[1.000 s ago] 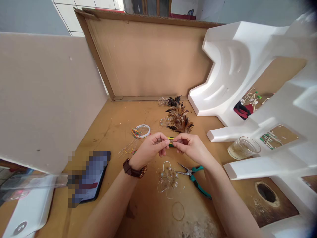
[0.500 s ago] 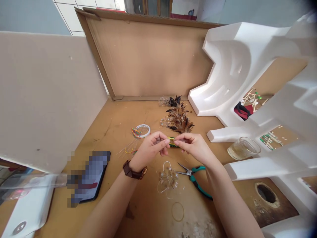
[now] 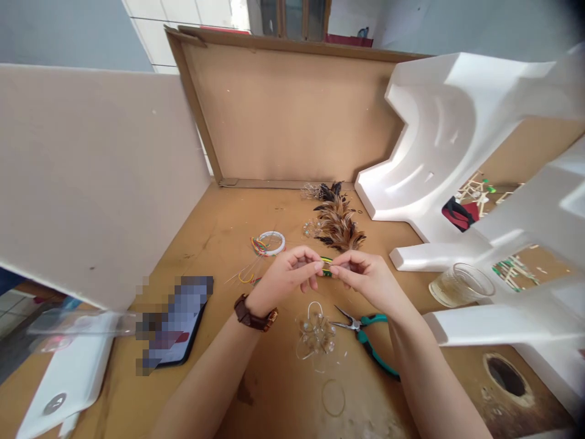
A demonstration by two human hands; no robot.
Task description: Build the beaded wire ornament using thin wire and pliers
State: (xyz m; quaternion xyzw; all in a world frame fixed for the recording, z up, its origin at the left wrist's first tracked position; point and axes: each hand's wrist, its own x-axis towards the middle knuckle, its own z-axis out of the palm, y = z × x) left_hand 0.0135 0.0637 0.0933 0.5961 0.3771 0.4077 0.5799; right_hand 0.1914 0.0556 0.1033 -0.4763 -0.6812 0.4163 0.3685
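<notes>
In the middle of the head view my left hand and my right hand face each other, fingertips pinched and a small gap apart. Whatever they pinch is too fine to make out. Just behind the fingertips shows a green and yellow item, partly covered by my hands. Below them lies a bundle of clear beads on wire, and beside it long-nose pliers with teal handles, jaws apart. Brown and black feathers lie beyond my hands. To the left is a white ring with coloured cords.
A phone lies at left near a white device. White foam packing stands along the right, with a glass by it. A thin ring lies in front, and a cardboard panel closes off the back.
The view has turned slightly left, so everything sits a little further right. My hands keep nearly the same pinched pose over the table.
</notes>
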